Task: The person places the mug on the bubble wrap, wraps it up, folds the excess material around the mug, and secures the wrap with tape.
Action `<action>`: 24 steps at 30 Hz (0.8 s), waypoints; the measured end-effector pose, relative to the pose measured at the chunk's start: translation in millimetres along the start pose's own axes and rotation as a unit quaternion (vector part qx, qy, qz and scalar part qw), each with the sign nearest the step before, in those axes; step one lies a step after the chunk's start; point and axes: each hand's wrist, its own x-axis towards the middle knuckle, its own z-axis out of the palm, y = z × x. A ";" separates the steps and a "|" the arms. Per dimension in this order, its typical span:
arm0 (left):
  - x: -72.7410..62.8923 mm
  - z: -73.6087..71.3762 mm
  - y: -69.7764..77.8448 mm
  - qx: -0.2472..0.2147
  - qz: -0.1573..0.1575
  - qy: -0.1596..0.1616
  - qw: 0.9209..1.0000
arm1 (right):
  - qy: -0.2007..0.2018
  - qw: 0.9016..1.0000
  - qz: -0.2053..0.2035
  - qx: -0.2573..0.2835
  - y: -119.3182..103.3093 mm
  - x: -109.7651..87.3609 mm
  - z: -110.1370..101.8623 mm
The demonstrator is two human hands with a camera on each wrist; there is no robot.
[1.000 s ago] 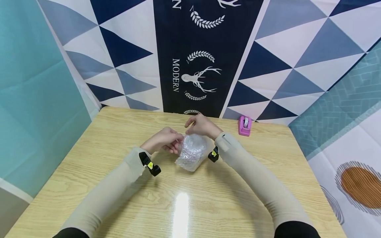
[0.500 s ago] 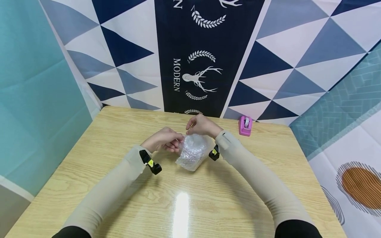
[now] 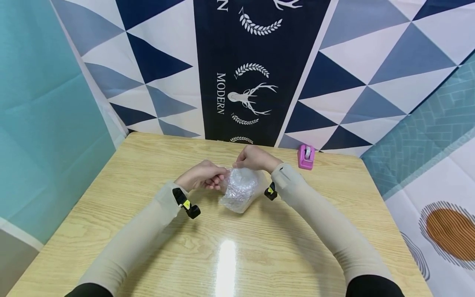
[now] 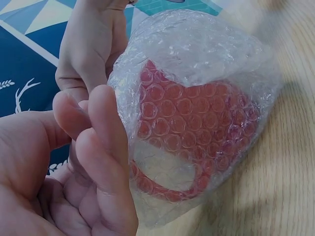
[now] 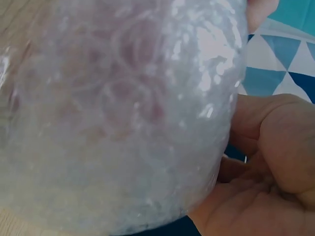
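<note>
A bundle of clear bubble wrap (image 3: 241, 189) stands on the table between both hands. Through it, in the left wrist view, shows a red thing (image 4: 187, 110) with a curved loop like a mug's handle. My left hand (image 3: 204, 175) is at the bundle's left side, its thumb and fingertips pinched together at the wrap's edge. My right hand (image 3: 256, 158) reaches over the far side and pinches the wrap at its back edge, close to the left fingertips. The bundle hides part of the right fingers in the right wrist view.
A pink tape dispenser (image 3: 306, 157) stands near the table's back edge, right of the hands. The wooden table (image 3: 170, 255) ends at a patterned cloth (image 3: 237, 82) hanging behind it.
The right hand's thumb and fingers have come together and lowered onto the wrap's back edge, and its wrist has shifted slightly right. The left hand and bundle have hardly moved.
</note>
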 end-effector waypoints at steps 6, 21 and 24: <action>2.4 -1.2 -3.4 0.007 0.008 -0.010 1.000 | -0.029 0.999 -0.037 -0.007 7.1 0.0 0.1; -2.9 -13.5 4.5 0.147 0.055 -0.020 0.987 | -0.063 0.996 -0.058 -0.024 2.3 -2.2 -2.4; -5.0 -17.8 7.6 0.180 0.071 0.006 0.981 | -0.074 0.996 -0.045 -0.025 1.6 -3.0 -2.0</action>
